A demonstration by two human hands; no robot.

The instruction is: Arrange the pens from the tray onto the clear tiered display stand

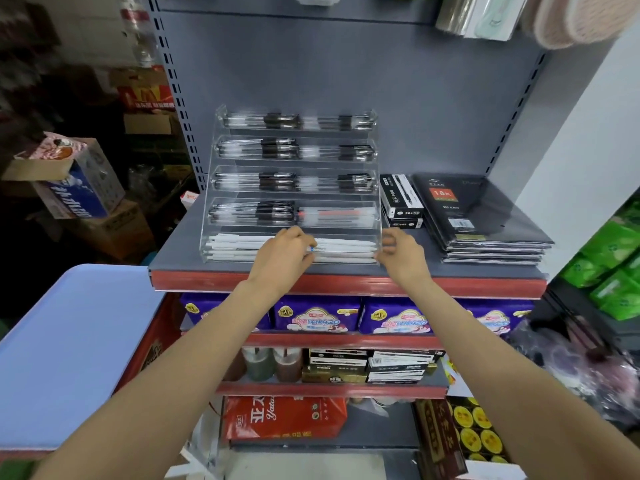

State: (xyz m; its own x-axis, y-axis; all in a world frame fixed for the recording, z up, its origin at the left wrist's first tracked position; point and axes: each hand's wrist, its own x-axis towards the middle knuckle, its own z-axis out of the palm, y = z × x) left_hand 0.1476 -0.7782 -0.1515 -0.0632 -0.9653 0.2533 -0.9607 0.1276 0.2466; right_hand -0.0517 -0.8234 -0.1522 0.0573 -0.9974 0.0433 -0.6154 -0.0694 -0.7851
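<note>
A clear tiered display stand (pixel 375 202) sits on the grey top shelf (pixel 180 251). Its upper tiers hold black-capped pens (pixel 277 150), and one tier also has a red pen (pixel 332 213). The bottom tier is filled with white pens (pixel 346 244). My left hand (pixel 285 256) reaches into the bottom tier, fingers curled on a white pen near its middle. My right hand (pixel 398 252) is at the stand's right end, fingers curled at the pens' tips and the stand's edge; what it holds is unclear. The light blue tray (pixel 69 341) lies at lower left with no pens visible on it.
Black pen boxes (pixel 400 199) and a stack of black diaries (pixel 485 220) lie right of the stand. Purple packets (pixel 318 315) and boxed goods fill the lower shelves. Cardboard boxes (pixel 79 188) pile up at left, green packs (pixel 613 268) at right.
</note>
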